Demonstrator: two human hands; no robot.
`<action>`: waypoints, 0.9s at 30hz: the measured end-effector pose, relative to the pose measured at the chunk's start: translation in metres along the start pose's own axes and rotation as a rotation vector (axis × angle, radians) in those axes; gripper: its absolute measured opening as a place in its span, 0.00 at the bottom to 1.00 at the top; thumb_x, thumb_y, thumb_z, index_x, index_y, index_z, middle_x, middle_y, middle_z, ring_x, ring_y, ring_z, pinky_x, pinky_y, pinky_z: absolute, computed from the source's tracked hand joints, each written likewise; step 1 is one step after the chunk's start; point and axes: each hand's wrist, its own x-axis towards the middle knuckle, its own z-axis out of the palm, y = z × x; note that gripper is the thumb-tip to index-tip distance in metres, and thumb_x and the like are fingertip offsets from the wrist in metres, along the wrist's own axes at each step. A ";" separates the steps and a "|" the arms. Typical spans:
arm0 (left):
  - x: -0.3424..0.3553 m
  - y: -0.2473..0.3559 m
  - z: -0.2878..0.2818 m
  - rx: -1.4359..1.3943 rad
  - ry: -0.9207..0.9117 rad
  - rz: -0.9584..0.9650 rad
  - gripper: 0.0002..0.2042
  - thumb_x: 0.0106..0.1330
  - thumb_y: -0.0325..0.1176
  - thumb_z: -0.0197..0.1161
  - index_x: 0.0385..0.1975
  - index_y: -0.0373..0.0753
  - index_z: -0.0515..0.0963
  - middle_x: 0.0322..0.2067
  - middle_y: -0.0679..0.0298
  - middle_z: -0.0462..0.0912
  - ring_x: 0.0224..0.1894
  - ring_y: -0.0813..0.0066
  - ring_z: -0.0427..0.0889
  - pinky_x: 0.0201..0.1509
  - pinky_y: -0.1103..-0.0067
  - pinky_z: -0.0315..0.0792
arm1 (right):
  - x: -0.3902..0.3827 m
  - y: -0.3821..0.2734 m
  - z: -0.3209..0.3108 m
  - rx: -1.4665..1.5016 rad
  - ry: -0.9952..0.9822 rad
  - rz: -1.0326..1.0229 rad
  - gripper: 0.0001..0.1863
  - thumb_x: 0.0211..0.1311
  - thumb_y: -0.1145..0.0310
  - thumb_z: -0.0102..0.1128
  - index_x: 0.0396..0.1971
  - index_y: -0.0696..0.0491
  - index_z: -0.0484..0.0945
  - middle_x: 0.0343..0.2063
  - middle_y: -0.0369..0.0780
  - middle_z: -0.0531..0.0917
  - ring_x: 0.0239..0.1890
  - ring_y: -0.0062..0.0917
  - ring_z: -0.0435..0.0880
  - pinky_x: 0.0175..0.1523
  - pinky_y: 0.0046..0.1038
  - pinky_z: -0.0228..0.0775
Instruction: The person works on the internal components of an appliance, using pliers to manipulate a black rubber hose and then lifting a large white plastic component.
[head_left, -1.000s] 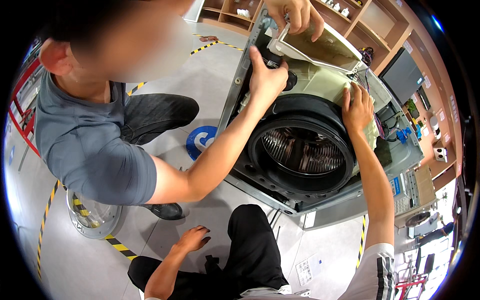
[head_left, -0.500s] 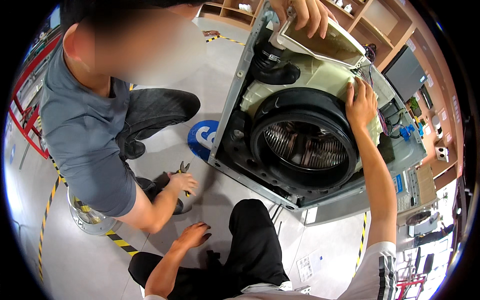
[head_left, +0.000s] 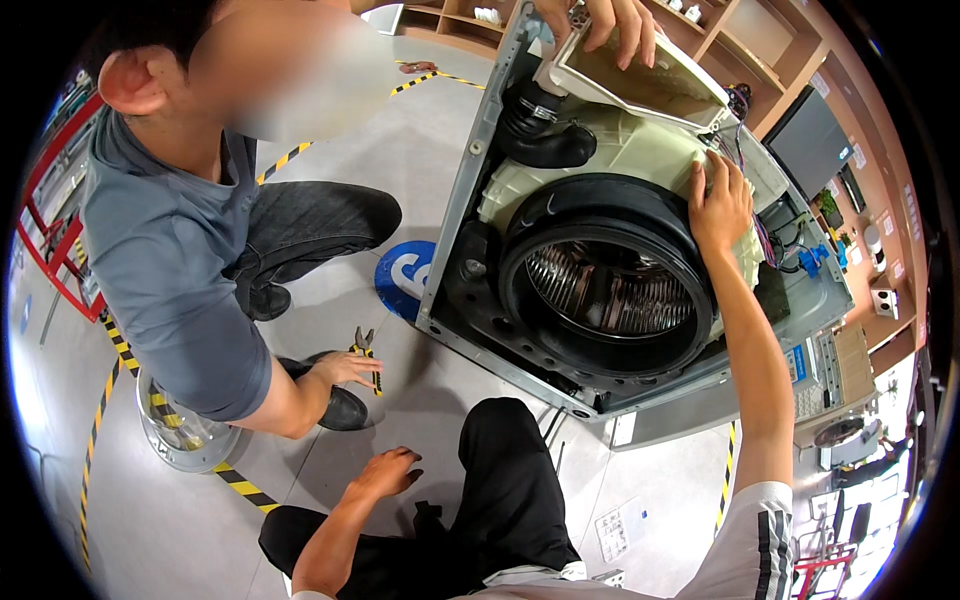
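Note:
An open washing machine shows a cream tub, a black rubber door seal round the steel drum, and a black hose at upper left. My right hand rests on the tub's right side beside the seal, fingers extended. My left hand hovers by my knee, fingers loosely bent and apart, holding nothing visible. A co-worker's hand grips the raised cream housing at the top; their other hand, fingers spread, touches yellow-and-black pliers low beside the machine.
The co-worker crouches at left near a round transparent door. Striped floor tape, a red frame, wooden shelving with a dark screen, and a paper sheet surround the work area.
The co-worker's lower hand has moved from the black hose down to the pliers, and its fingers have since spread. My two hands have hardly moved.

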 end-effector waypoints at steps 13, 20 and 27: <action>0.000 -0.003 0.001 0.002 -0.008 0.003 0.19 0.66 0.40 0.60 0.53 0.38 0.76 0.54 0.54 0.76 0.56 0.54 0.74 0.59 0.66 0.70 | 0.000 -0.001 0.000 0.007 0.003 -0.010 0.16 0.64 0.52 0.57 0.45 0.45 0.81 0.44 0.35 0.81 0.46 0.32 0.79 0.52 0.34 0.68; 0.008 -0.045 0.045 0.084 0.133 0.078 0.19 0.66 0.40 0.60 0.53 0.38 0.76 0.54 0.54 0.76 0.58 0.55 0.74 0.61 0.67 0.69 | 0.004 -0.005 0.000 0.018 0.009 -0.008 0.16 0.63 0.53 0.57 0.45 0.45 0.81 0.43 0.34 0.81 0.45 0.32 0.79 0.51 0.34 0.68; 0.008 -0.016 0.015 -0.003 -0.003 0.016 0.19 0.66 0.41 0.60 0.54 0.38 0.75 0.54 0.54 0.76 0.58 0.55 0.74 0.61 0.67 0.69 | 0.000 0.000 -0.002 -0.012 -0.001 -0.011 0.16 0.63 0.52 0.57 0.45 0.45 0.80 0.44 0.34 0.81 0.45 0.32 0.79 0.51 0.34 0.68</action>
